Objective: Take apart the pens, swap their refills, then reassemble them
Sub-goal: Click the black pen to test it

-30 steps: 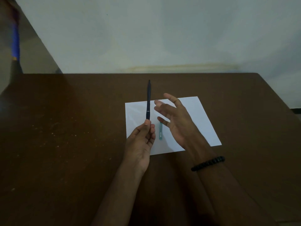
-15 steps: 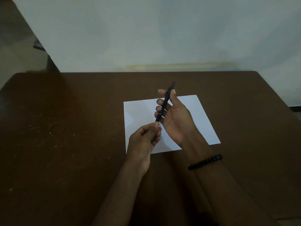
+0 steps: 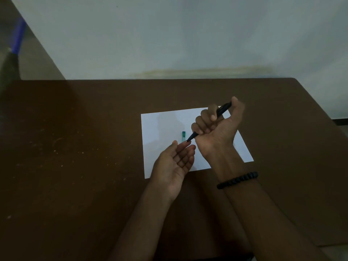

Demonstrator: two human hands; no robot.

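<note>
We see the right hand [image 3: 216, 127] fisted around the dark pen [image 3: 209, 122] above the paper [image 3: 162, 125] — axis far-right to near-left, tip beside the left hand [image 3: 176, 162], fingers relaxed, holding nothing — nearer to pull it.

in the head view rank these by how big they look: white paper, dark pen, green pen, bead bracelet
1. white paper
2. dark pen, partly hidden in the right hand
3. bead bracelet, nearer the camera, so close to the pen
4. green pen, only a short end showing
</note>
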